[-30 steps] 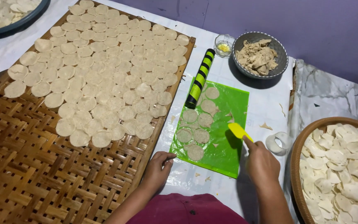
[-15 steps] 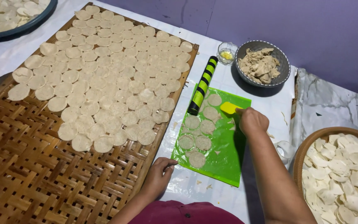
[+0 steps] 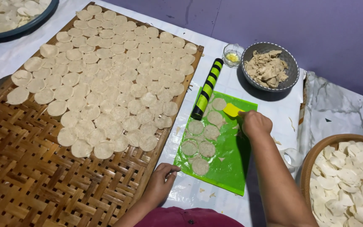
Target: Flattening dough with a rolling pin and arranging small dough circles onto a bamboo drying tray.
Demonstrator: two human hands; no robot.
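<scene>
Right hand gripping yellow scraper on green mat; rolling pin beside; left hand loose, empty.

Right hand: a second ago it lay off the green mat, near its 4 o'clock edge; now it is over the mat's 1 o'clock part.
Yellow scraper: carried along from the mat's 3 o'clock edge; now beside the top dough round, near the striped rolling pin.
Right forearm: now stretched across the mat's 3 o'clock side.
</scene>
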